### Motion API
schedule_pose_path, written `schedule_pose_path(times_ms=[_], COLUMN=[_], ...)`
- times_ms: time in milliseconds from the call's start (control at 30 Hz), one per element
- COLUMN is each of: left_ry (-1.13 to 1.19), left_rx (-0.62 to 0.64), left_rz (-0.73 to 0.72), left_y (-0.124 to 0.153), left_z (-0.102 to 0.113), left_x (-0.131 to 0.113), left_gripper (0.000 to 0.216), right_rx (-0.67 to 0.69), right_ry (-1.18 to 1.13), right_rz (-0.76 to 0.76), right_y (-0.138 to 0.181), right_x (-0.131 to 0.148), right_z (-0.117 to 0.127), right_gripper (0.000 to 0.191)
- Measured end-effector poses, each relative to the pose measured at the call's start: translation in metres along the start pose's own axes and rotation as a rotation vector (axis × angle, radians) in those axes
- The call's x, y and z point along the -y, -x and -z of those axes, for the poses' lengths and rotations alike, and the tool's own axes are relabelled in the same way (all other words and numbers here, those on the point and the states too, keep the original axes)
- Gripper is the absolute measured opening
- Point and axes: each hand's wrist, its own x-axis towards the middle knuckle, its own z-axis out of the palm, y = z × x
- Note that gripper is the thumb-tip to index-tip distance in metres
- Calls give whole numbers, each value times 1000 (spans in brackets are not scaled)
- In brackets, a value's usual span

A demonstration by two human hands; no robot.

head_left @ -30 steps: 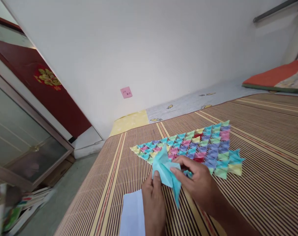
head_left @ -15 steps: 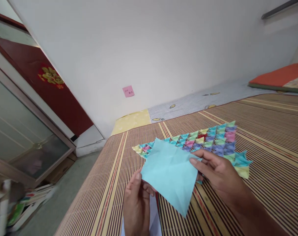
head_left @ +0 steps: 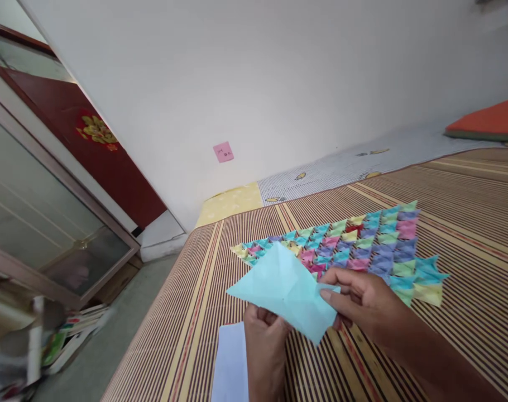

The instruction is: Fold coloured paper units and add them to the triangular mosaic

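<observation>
A square sheet of light blue paper with crease lines is held up over the striped mat, its corners pointing outward. My right hand pinches its right corner between thumb and fingers. Beneath the lower edge, my left hand is closed with curled fingers against the paper; the sheet partly hides its fingertips. Behind the sheet lie rows of small folded paper pieces in blue, green, yellow, pink and purple, forming a long triangular shape. Beside my left wrist rests a pale lilac paper, partly covered.
The striped mat covers the bed, bordered by a patterned sheet along the wall. A folded orange quilt lies at the far right. A pink note sticks to the wall. Papers are piled on the floor at left.
My left hand has moved right from the sheet's left corner to under its lower edge, freeing that corner. The sheet has turned and tilted. The view has shifted slightly.
</observation>
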Motion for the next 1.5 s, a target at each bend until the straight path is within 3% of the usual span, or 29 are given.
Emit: schedule_pose_path(times_ms=[167,233,367,433,533,667,767,833,1000,1100,1233,1300,1500], left_ry=[75,73,50,-32,-129,-92,-35,-40,-38,110,395,528,750], left_rx=[131,194,459,536,606,505,474,433,145,3,-184,-198,-78], left_rz=[-29,-38,-2,21,61,85,66,89,160,242,348,386,418], left_y=[-4,-4,-3,0,6,8,6,5,4,0,-6,-7,-6], left_z=[11,11,10,9,6,4,5,7,7,3,-3,-4,1], left_x=[6,5,1,0,-1,-2,0,4,13,15,11,7,-11], left_gripper=[25,44,109,116,101,84,91,87,59,48,37,35,43], right_rx=[61,79,56,10,-39,-378,-496,-475,-345,-217,-182,-187,-197], right_ry=[-1,-9,72,163,362,767,813,746,618,498,381,324,114], right_rz=[-21,-33,-76,-70,-16,159,213,191,150,118,101,101,80], right_y=[-1,-2,-1,2,4,2,2,3,8,10,9,8,6], right_x=[-5,-4,7,12,11,1,3,9,15,11,9,10,15], right_z=[-3,-3,1,2,6,13,14,13,13,18,23,24,24], right_gripper=[17,18,21,22,23,19,21,24,28,29,26,24,19])
